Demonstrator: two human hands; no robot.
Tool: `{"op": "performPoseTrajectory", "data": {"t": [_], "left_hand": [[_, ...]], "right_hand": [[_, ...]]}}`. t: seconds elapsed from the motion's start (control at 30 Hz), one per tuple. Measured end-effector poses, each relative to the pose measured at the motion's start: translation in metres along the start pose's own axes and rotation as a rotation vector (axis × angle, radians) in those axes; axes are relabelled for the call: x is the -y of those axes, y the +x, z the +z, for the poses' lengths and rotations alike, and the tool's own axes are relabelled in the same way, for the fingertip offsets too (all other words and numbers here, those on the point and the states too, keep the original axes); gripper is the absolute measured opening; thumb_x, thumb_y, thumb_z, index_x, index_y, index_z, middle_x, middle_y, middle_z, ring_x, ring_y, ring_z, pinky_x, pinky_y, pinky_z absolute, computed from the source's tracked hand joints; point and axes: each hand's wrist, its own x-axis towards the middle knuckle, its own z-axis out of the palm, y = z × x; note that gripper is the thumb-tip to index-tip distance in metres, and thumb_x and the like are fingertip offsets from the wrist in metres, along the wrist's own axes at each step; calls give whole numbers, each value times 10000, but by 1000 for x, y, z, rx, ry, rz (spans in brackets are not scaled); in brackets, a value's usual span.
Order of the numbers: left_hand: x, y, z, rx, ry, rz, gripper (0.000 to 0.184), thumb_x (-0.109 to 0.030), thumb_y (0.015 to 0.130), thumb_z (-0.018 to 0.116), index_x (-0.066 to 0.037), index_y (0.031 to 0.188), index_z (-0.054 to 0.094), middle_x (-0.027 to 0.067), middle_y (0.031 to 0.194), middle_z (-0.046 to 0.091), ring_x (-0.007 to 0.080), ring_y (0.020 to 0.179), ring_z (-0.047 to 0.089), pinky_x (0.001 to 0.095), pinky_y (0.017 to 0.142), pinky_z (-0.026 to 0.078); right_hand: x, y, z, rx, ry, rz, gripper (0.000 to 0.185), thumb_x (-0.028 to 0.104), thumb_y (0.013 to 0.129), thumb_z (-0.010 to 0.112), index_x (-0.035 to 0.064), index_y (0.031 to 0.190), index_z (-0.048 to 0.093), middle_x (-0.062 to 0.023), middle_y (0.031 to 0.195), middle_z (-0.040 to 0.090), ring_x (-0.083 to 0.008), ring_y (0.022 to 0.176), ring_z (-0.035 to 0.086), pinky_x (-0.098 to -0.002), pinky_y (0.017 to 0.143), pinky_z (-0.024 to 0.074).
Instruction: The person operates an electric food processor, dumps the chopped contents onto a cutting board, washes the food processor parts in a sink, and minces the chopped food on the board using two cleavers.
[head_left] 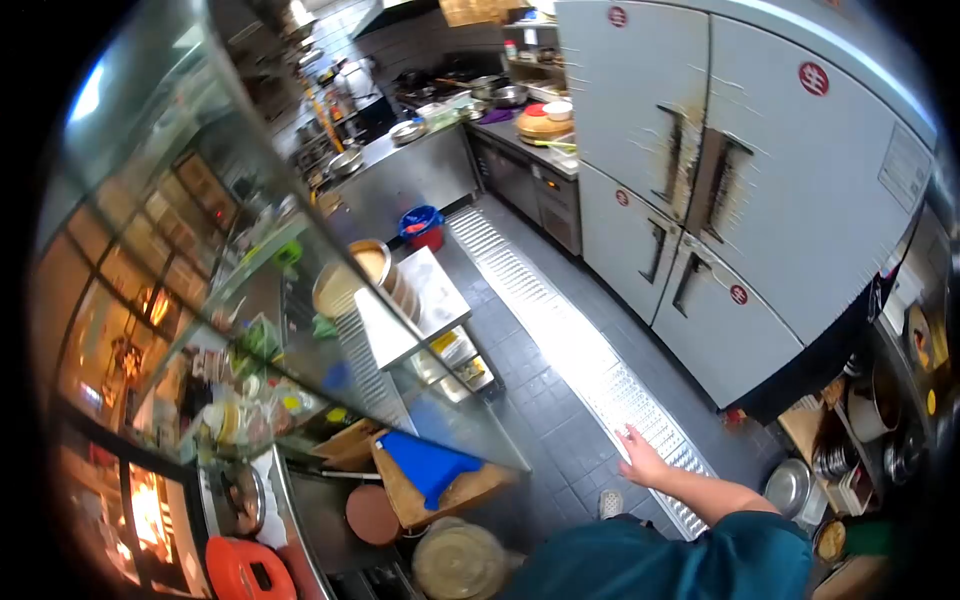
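My right hand [642, 462] hangs in front of my body above the floor, its fingers partly stretched out and nothing visible in it. The bare forearm comes out of a teal sleeve [755, 550]. Below the hand runs a shiny metal drain grate [575, 350] set in dark floor tiles. One light shoe [610, 503] shows near the hand. My left hand is out of view.
A large four-door fridge [640, 90] stands on the right. At left are a glass partition [400, 370], a blue cloth-like item [425, 465] on a wooden board and a lidded tub [460, 560]. Steamer baskets [375, 265] sit on a white-topped table [435, 290]. A person [360, 90] is at the back.
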Motion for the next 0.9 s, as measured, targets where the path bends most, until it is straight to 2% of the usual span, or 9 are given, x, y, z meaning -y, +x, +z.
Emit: {"op": "performPoseTrajectory", "data": {"t": [0.03,0.1,0.17,0.23,0.3,0.37,0.53,0.73,0.9], "left_hand": [[-36,0,47,9,-430,-241,400,-265,966,667,3,1256,609,155,1068,694,348,941,675,463,794,551],[-41,28,108,42,-650,-445,416,-173,934,662,12,1299,588,227,1193,646,398,1018,653,469,824,548],[-54,45,155,206,300,270,461,-207,915,662,-2,1320,581,277,1196,626,448,1022,643,480,839,550],[-119,51,222,219,355,480,456,-311,924,625,-35,1286,619,273,1113,669,434,1000,658,507,817,530],[-121,104,276,364,-629,-159,82,-89,1025,563,-9,1023,545,170,1128,648,345,1102,645,580,986,541],[-150,130,315,387,-652,-176,86,-61,1020,547,-57,936,531,145,1083,669,339,1075,670,619,969,532],[-237,181,382,365,-699,-76,88,-60,1023,536,-48,935,534,168,1102,676,341,1072,678,601,937,559],[-307,311,447,274,-735,0,78,-70,1033,524,-55,957,530,110,1020,672,258,950,692,530,869,594],[-388,436,494,241,-705,13,94,-77,1032,529,-54,941,532,97,995,659,249,927,678,538,890,577]], "right_hand": [[-27,-11,-11,34,-10,102,749,164,852,705,38,1519,389,-319,1548,316,-455,1252,544,-455,1079,469],[-66,-36,-33,18,33,250,734,168,849,711,10,1500,411,-322,1537,332,-463,1312,493,-459,1114,435],[-96,-55,-48,-43,-15,304,739,173,842,722,5,1494,417,-324,1526,349,-471,1335,470,-459,1124,423],[-123,-71,-55,-107,-20,296,741,181,838,731,0,1487,422,-325,1517,362,-482,1348,455,-460,1133,414],[-126,-75,-79,-67,40,380,730,206,845,743,-11,1473,440,-330,1522,359,-484,1357,449,-456,1142,408],[-135,-74,-85,-51,3,411,709,225,855,747,-14,1458,462,-333,1523,365,-477,1366,445,-456,1144,407],[-155,-34,-92,24,-7,362,676,268,872,744,-2,1440,496,-323,1519,379,-464,1360,460,-445,1140,411],[-163,93,-106,93,56,314,625,342,904,708,36,1422,535,-320,1502,403,-459,1313,508,-446,1109,439],[-190,233,-125,92,13,330,634,356,897,721,28,1409,543,-319,1492,416,-458,1324,494,-450,1103,441]]}}
